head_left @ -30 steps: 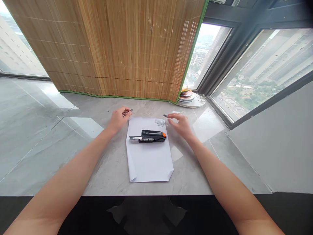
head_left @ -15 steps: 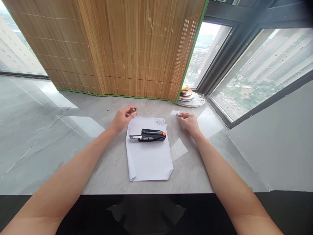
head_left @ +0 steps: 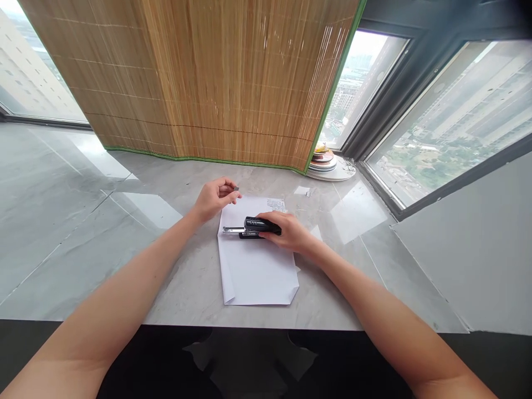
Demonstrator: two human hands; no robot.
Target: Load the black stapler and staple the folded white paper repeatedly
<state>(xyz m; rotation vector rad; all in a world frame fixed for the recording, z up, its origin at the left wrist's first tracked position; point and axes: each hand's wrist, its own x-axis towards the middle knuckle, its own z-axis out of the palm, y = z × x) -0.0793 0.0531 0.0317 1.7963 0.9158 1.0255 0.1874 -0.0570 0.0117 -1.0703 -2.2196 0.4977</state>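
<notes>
On the grey marble bench, the right hand [head_left: 288, 233] has come from two o'clock to clasp the black stapler [head_left: 253, 227] on the white paper sheet [head_left: 255, 266], while left fingers [head_left: 228, 191] pinch a staple strip [head_left: 236, 189].

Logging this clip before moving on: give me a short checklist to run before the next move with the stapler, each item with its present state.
1. Right hand on the stapler: ok.
2. Stapler's metal tray slid out at its left end: ok.
3. Left hand pinching a small staple strip: ok.
4. Stapler resting on the paper: ok.
5. Strip lined up with the tray: not ok, apart.
6. Tray empty: cannot tell.
</notes>
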